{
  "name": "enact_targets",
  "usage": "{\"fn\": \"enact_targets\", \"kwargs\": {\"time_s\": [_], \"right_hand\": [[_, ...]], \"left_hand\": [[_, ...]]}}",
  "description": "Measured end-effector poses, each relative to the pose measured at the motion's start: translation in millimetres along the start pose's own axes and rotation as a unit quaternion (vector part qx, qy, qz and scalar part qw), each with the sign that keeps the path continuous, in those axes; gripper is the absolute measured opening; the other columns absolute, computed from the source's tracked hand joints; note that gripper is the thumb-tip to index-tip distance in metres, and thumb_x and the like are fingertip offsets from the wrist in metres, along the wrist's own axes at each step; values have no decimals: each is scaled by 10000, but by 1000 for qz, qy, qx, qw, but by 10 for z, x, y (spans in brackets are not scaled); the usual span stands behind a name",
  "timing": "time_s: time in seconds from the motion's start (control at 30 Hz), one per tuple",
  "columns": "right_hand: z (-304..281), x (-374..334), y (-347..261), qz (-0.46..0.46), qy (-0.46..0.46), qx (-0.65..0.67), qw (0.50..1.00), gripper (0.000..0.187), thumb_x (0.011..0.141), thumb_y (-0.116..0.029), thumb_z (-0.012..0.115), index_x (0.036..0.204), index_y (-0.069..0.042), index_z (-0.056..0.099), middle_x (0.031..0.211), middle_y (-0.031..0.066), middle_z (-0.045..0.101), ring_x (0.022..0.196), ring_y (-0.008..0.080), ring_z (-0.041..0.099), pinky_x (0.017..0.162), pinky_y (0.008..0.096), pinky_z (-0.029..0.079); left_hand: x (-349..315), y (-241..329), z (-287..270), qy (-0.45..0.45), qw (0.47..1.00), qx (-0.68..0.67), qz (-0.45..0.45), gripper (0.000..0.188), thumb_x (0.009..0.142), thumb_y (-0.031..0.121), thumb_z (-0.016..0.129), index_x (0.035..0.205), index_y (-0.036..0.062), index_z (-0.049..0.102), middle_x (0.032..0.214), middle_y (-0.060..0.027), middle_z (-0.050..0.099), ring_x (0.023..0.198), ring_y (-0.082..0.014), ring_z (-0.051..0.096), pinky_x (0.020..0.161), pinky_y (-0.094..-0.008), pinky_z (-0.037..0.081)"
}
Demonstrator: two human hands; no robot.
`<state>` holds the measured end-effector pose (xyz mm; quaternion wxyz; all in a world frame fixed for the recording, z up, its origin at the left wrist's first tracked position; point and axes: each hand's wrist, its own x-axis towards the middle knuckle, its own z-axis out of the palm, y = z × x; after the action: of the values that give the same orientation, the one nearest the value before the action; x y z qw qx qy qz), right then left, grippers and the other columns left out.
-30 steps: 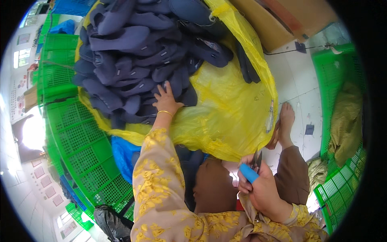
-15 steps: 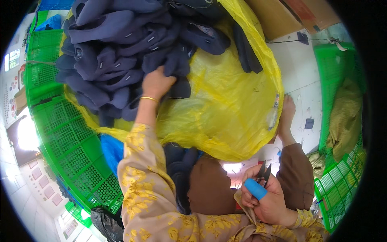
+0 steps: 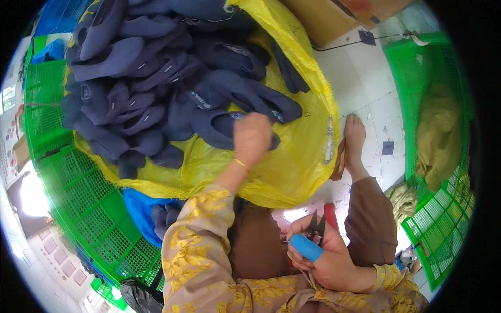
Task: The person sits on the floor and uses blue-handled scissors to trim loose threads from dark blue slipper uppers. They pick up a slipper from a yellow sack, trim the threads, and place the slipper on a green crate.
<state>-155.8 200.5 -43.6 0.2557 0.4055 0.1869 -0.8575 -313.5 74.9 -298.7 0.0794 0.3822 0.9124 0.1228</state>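
Observation:
A heap of navy fabric slip-on shoes fills the left part of a spread yellow plastic sack. My left hand is over one slip-on shoe near the sack's middle. Its fingers are curled down on the shoe and partly blurred, with the tips hidden. Low in the view, my right hand is closed around small dark-bladed thread snips, blades pointing up. A blue cover wraps the thumb of that hand.
Green plastic crates stand along the left, and another green crate with an olive cloth bundle is at the right. Cardboard boxes lie at the back. My bare foot rests beside the sack.
My left hand has moved right from the heap's edge, and several shoes now lie spread further right over the sack. My right hand still holds the snips. The view has shifted slightly.

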Motion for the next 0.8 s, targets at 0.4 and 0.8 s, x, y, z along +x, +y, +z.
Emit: {"fn": "enact_targets", "kwargs": {"time_s": [0.4, 0.8], "right_hand": [[20, -121, -33, -28, -35, -49, 998, 110, 963, -155, 555, 1053, -95, 534, 772, -50, 476, 655, 24, 425, 575, 192, 357], [-23, -189, -60, -17, -55, 0, 998, 105, 960, -132, 555, 1059, -100, 537, 774, -68, 455, 673, 15, 403, 588, 188, 344]], "left_hand": [[-246, -623, 163, -74, 504, -429, -746, 726, 812, 450, 718, 1273, -45, 455, 1221, -208, 531, 918, -435, 596, 713, -572, 521], [-193, -416, 367, 76, 425, -552, -713, 504, 819, 149, 739, 1227, -28, 502, 1240, -176, 533, 1043, -348, 569, 820, -494, 492]]}}
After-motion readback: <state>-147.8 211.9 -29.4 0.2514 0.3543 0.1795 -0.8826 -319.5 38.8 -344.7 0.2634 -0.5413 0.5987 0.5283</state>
